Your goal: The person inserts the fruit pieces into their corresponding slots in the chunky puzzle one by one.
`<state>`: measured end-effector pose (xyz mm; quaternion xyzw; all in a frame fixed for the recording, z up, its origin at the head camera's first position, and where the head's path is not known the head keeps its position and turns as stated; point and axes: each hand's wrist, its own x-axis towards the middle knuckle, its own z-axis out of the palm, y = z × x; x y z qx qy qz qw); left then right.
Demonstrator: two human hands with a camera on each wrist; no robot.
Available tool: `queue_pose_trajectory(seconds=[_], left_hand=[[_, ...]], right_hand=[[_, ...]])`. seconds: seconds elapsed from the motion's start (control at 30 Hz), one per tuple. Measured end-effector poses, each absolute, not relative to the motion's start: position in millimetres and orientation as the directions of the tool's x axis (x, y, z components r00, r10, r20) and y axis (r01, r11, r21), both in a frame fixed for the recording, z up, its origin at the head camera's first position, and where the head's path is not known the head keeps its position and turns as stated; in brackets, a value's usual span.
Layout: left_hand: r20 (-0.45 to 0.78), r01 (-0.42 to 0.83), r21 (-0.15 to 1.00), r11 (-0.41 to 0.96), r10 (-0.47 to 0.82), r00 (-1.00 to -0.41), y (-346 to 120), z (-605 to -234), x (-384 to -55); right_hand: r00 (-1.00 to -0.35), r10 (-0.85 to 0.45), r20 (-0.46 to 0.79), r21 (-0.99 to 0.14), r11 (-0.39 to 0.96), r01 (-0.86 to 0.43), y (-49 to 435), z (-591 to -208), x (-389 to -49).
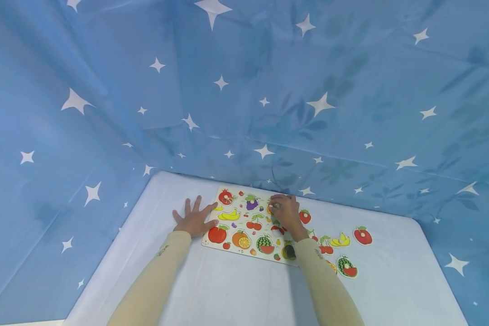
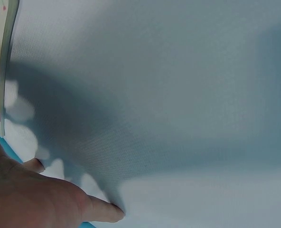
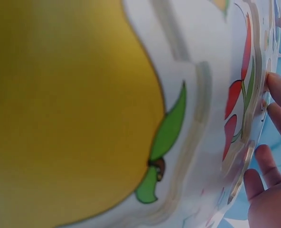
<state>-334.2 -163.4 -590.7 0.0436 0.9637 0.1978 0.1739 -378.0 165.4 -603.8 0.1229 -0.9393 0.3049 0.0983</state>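
Observation:
A fruit puzzle board lies on the white-covered table. My left hand rests spread at its left edge, thumb and a finger over the board; the left wrist view shows its other fingers on the cloth. Near the upper right of the board, my right hand curls its fingers at a small orange-yellow puzzle piece, mostly hidden beneath them. In the right wrist view, the thumb and fingertips meet the board surface. A pomegranate piece and a grape piece, both knobbed, sit in the top row.
Loose knobbed pieces lie right of the board: a strawberry, bananas, an apple, a watermelon and cherries. My right forearm partly covers others. A blue star-patterned curtain stands behind the table.

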Motion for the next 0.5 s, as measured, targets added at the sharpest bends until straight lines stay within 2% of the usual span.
queue_pose_trajectory(seconds=[0.23, 0.5], left_hand=[[-0.322, 0.012, 0.397, 0.918, 0.152, -0.934, -162, -595, -337], [-0.319, 0.019, 0.409, 0.913, 0.162, -0.934, -166, -602, -340]], right_hand=[[-0.963, -0.171, 0.208, -0.585, 0.767, -0.263, 168, -603, -377], [-0.962, -0.265, 0.07, -0.619, 0.745, -0.251, 173, -600, -377]])
